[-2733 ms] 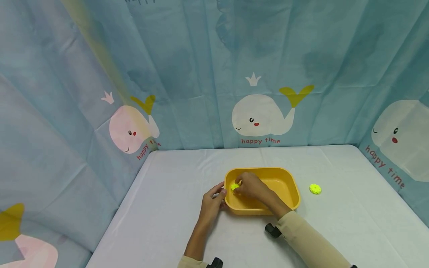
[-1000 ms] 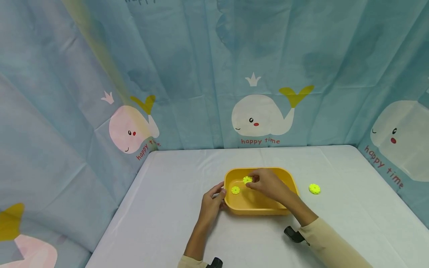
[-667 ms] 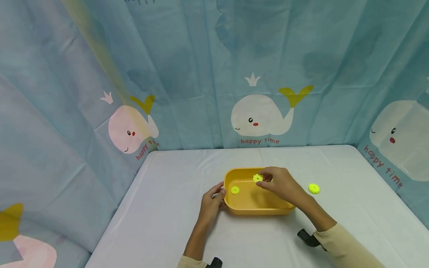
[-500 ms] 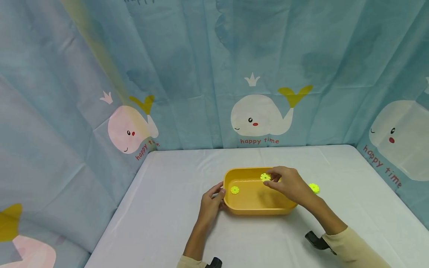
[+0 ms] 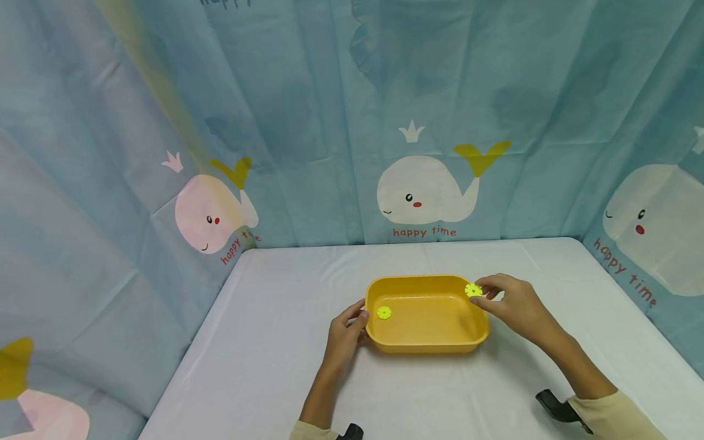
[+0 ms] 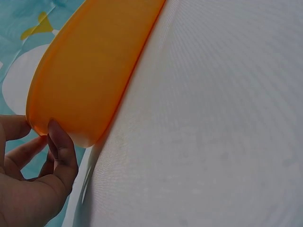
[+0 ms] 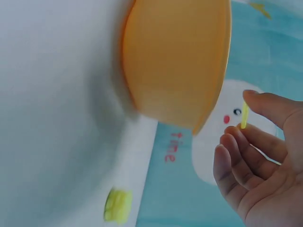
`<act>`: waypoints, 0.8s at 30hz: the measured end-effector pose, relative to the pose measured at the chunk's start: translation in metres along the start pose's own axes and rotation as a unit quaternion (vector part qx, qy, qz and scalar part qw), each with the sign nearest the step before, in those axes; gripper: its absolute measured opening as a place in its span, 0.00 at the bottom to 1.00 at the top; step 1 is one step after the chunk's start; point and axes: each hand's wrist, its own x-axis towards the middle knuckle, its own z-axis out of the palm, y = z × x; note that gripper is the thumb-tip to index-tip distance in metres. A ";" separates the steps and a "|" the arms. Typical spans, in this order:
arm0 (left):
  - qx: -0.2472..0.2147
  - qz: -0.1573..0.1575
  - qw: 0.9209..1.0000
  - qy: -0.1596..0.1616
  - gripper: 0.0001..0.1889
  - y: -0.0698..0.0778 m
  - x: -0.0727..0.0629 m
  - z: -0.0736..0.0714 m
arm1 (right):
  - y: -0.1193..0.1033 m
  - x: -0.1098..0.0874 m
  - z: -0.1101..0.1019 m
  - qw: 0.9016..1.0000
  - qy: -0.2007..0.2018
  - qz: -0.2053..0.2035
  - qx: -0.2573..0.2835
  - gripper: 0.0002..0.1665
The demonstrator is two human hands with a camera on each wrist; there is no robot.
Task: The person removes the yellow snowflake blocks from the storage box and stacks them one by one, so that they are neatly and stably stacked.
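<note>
My left hand (image 5: 345, 333) grips the left end of a yellow plastic tray (image 5: 434, 348), thumb and fingers at its rim. In the left wrist view the tray's side (image 6: 94, 66) fills the upper left. A flat neon-yellow snowflake disc (image 5: 384, 313) lies inside, near the left end. Over the tray's right back corner, my right hand (image 5: 514, 305) pinches a second snowflake disc (image 5: 473, 290) between thumb and index finger. The right wrist view shows this disc (image 7: 244, 115) edge-on, beyond the tray rim. A thicker yellow piece, like stacked discs (image 7: 118, 206), sits on the table; my right hand hides it in the head view.
A white cloth covers the table (image 5: 286, 305). Blue curtains printed with whales (image 5: 423, 189) stand along the back and both sides. Black wrist camera mounts (image 5: 561, 408) jut out from beige sleeves (image 5: 616, 415).
My right hand has lifted from the tray's left part and moved right with a snowflake disc, leaving another disc inside. It now covers the yellow piece on the table. My left hand stays put.
</note>
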 end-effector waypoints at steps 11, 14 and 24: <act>-0.001 -0.002 1.000 0.001 0.24 0.001 -0.001 0.000 | 0.027 -0.017 -0.018 0.999 0.021 0.041 -0.022 0.23; -0.003 -0.003 1.000 0.001 0.24 0.001 0.000 0.000 | 0.034 -0.019 -0.020 0.998 0.016 0.049 -0.031 0.25; -0.005 -0.005 1.000 0.003 0.23 0.000 0.000 0.001 | 0.057 -0.025 -0.023 0.996 0.008 0.063 -0.056 0.26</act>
